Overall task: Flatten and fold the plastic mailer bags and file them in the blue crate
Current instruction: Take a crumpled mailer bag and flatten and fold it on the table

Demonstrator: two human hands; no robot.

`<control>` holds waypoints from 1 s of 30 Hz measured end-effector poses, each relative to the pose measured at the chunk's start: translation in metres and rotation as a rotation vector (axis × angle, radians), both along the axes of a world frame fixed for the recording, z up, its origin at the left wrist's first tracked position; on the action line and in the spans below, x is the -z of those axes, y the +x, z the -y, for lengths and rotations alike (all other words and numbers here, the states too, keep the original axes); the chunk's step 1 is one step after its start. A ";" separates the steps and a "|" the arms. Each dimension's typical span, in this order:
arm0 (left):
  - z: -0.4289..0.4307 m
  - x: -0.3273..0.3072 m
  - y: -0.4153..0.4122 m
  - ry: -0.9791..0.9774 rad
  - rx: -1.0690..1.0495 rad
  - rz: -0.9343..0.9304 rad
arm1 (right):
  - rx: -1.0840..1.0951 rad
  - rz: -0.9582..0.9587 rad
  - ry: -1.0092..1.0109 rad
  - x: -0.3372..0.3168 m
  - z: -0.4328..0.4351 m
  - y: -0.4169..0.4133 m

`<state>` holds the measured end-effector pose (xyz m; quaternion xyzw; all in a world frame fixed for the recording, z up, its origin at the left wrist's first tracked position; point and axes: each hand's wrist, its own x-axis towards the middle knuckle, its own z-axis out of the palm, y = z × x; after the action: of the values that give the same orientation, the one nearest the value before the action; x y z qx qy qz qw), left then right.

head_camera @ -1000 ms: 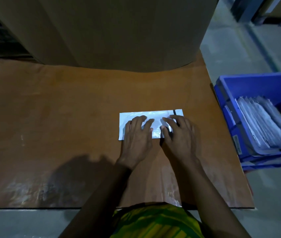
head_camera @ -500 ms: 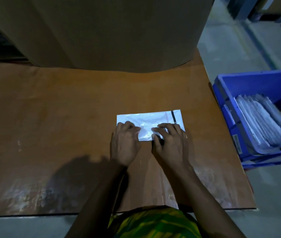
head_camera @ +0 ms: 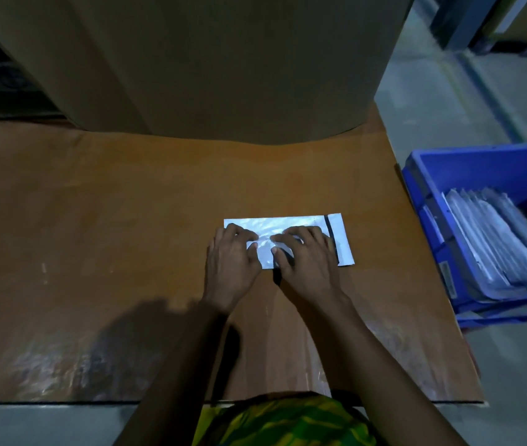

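A white plastic mailer bag with a black strip near its right end lies folded flat on the brown table. My left hand presses on the bag's left part, its fingers bent at the knuckles. Beside it, my right hand presses on the middle and right part, fingers spread over the plastic. The two thumbs nearly meet at the bag's near edge. The blue crate stands to the right of the table, lower than it, with several folded white mailer bags filed upright inside.
A large cardboard roll or box stands on the table's far side, just beyond the bag. The table's right edge lies close to the crate. Grey floor stretches behind the crate. Green and yellow clothing shows at the bottom.
Both hands slid back toward me over the bag, then settled pressing on it again, and the fingers bent more. The bag has stayed in place.
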<state>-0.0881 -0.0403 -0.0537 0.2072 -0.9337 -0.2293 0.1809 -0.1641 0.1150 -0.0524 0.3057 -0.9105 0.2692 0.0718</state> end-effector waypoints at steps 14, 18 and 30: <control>-0.030 0.032 -0.016 -0.272 0.139 0.075 | 0.016 0.071 0.194 0.011 -0.033 -0.024; -0.029 0.033 -0.019 -0.303 0.134 0.073 | 0.027 0.026 0.244 0.013 -0.032 -0.027; 0.001 0.024 -0.003 -0.165 0.108 0.193 | 0.002 0.122 0.179 0.008 -0.037 -0.027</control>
<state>-0.0906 -0.0411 -0.0776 0.1621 -0.9722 -0.1402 0.0940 -0.1907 0.1518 -0.0603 0.2929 -0.9338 0.2050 -0.0110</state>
